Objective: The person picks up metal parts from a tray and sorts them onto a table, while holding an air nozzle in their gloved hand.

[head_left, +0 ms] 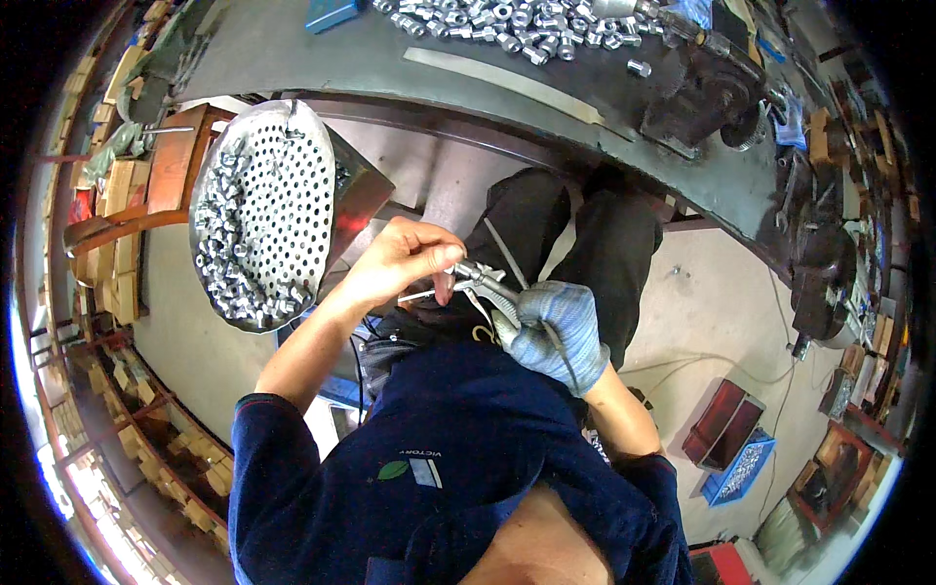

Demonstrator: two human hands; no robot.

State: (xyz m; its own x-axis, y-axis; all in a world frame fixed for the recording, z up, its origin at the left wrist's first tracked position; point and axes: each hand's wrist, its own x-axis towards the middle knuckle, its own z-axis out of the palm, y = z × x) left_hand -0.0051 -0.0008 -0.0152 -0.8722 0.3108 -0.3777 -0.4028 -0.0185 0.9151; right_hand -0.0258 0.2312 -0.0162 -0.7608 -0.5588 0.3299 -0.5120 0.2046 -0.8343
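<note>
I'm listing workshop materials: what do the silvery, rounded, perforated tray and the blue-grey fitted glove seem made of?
Silvery perforated tray: probably bare satin metal, from its grey sheen. Blue-grey glove: likely matte knitted fabric, from its mottled surface; fibre unclear.

Metal fittings (531, 27) heaped on a long workbench (322, 60) mark this as a workshop.
</note>
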